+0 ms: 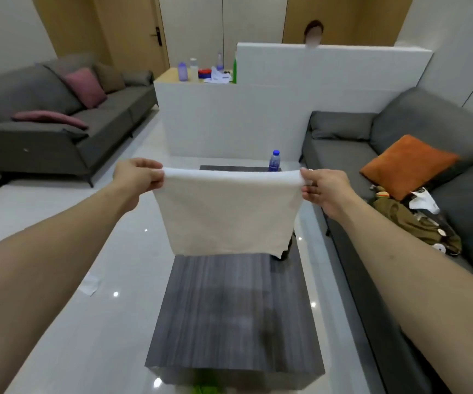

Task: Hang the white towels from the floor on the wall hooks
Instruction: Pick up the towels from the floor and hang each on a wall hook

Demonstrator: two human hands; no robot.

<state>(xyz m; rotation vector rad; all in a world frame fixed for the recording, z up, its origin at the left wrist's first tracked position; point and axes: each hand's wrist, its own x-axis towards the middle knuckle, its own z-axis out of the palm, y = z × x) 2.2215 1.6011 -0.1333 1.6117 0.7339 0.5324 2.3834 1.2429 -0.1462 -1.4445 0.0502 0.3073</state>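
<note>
A white towel (229, 211) hangs stretched flat in front of me, above a dark grey wood-grain coffee table (229, 314). My left hand (138, 177) pinches its upper left corner and my right hand (323, 189) pinches its upper right corner, both arms held out. The towel's lower edge hangs free above the tabletop. No wall hooks show in this view.
Grey sofas stand at left (59, 120) and right (417, 166), the right one with an orange cushion (408, 163) and clothes. A blue-capped bottle (274, 161) stands behind the towel. A white partition (258, 115) lies ahead, a person's head above it. White paper (89, 284) lies on the floor.
</note>
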